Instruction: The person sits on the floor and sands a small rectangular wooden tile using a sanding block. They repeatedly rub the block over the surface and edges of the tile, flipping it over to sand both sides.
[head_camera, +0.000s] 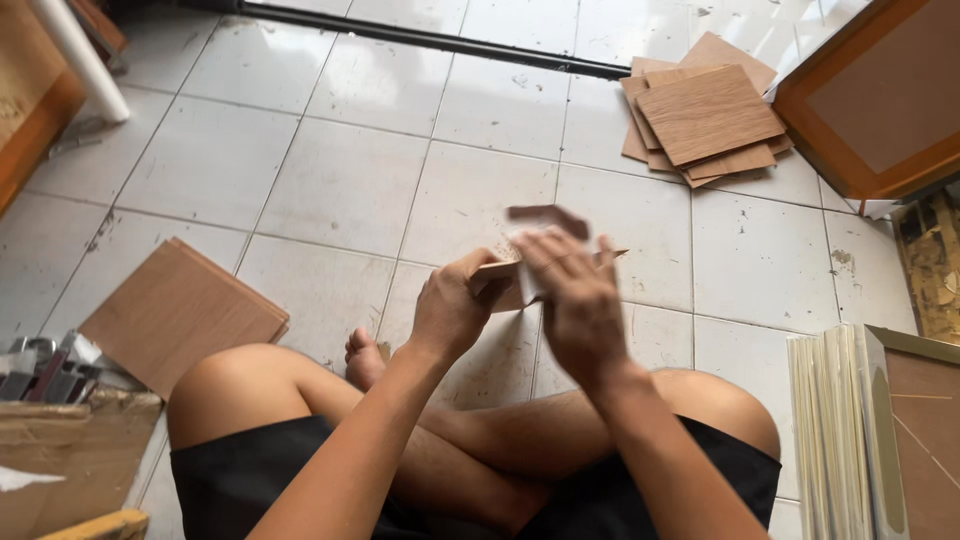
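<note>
Over our crossed legs, our left hand (450, 310) fingers pinch one wooden panel (500, 275); our right hand (575, 300) is blurred, its fingers' state unclear. Two panel stacks lie on the white tiled floor (340, 180): one at one o'clock (705, 120), one at nine o'clock (180, 310).

Floor (340, 180) is pale square tile with dark grout lines, scuffed and spotted in places. Directly on it: a loose fanned pile of square wood-veneer panels (705, 120) at upper right, just beside a larger orange-edged board (880, 100) at the corner, and a neater stack of similar panels (180, 310) at left. A cardboard box (70, 450) sits at lower left, and a row of pale strips standing on edge (830, 420) runs along the lower right.
</note>
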